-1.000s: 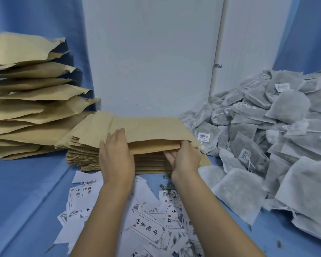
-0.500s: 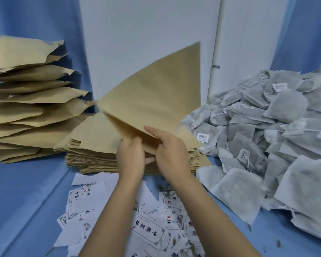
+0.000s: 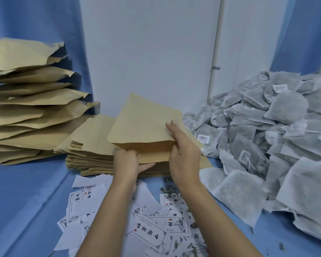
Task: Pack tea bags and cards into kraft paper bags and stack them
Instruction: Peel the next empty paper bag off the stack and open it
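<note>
The left hand grips the lower lip of a kraft paper bag, the right hand pinches its upper lip, holding it just above the pile of empty bags. The mouth gapes, so opening seems the step. Next, one hand must free itself for a tea bag, then a card.

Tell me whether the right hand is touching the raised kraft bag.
Touching. Head view shows the right hand pinching the upper flap of the kraft bag.
</note>
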